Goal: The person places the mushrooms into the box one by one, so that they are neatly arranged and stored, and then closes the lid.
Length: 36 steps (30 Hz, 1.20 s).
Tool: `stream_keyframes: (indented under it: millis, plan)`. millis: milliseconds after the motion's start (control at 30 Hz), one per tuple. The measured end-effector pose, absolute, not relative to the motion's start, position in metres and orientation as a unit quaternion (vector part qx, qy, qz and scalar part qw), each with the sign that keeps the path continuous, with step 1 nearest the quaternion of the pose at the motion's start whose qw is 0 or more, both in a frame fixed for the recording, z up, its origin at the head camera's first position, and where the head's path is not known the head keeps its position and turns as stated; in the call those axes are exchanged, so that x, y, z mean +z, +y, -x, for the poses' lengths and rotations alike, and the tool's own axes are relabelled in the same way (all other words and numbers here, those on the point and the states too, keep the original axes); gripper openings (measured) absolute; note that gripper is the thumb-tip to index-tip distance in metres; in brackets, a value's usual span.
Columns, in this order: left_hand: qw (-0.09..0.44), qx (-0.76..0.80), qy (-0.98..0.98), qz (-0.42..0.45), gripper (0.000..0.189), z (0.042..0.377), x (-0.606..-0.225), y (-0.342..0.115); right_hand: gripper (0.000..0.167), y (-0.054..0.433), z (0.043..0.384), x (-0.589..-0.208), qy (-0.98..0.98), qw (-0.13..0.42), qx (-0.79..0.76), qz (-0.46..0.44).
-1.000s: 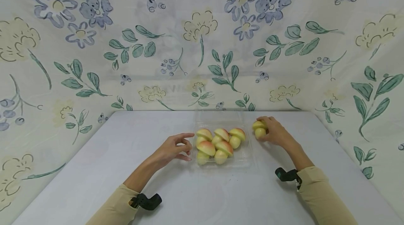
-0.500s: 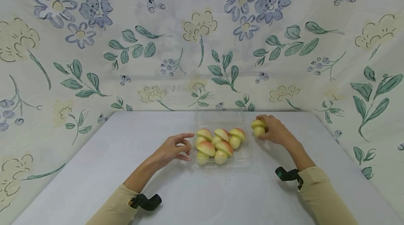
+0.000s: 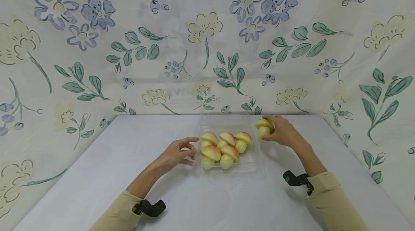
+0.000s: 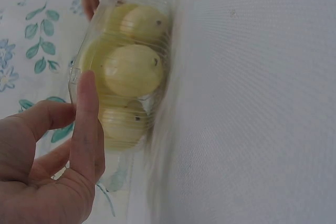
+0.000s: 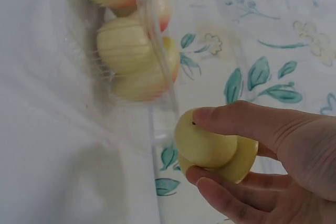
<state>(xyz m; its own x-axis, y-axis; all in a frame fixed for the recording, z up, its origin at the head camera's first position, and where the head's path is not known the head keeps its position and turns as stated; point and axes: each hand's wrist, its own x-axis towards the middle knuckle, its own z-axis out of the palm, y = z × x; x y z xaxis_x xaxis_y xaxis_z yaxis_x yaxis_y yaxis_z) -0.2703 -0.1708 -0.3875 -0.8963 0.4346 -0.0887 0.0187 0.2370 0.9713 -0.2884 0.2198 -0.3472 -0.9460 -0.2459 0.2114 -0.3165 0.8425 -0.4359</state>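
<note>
In the head view a clear plastic box holds several mushroom-shaped pieces, with yellow stems and caps shading from yellow to red. My left hand is at the box's left side, its fingers extended and fingertips right at the rim. My right hand pinches another mushroom-shaped piece between thumb and fingers, beyond the box's right side. Seen from the right wrist, this held piece has its round stem end facing the camera, with a small dark mark beside the thumb. The cap behind is partly hidden by fingers.
The box's clear lid stands back behind it. Everything is on a white table, whose far edge meets a floral cloth backdrop. A black device is strapped at each wrist.
My right hand has lifted the mushroom-shaped piece slightly and moved it a little left, toward the box. The left hand and the box have stayed in place.
</note>
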Motion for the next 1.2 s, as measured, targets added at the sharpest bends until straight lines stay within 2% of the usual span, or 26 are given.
stream_keyframes:
  millis: [333, 600, 833, 1200]
  plan:
    - [0.175, 0.602, 0.764, -0.15, 0.06, 0.269, -0.386, -0.17, 0.071, 0.208, 0.276, -0.331, -0.948, 0.063, 0.262, -0.168]
    - [0.174, 0.602, 0.765, -0.15, 0.06, 0.27, -0.386, -0.171, 0.07, 0.195, 0.265, -0.321, -0.942, 0.033, 0.27, -0.198]
    - [0.174, 0.602, 0.765, -0.148, 0.06, 0.27, -0.387, -0.17, 0.066, 0.185, 0.258, -0.321, -0.94, -0.016, 0.264, -0.215]
    - [0.174, 0.6, 0.766, -0.15, 0.06, 0.269, -0.385, -0.17, 0.066, 0.172, 0.253, -0.325, -0.943, -0.048, 0.243, -0.22]
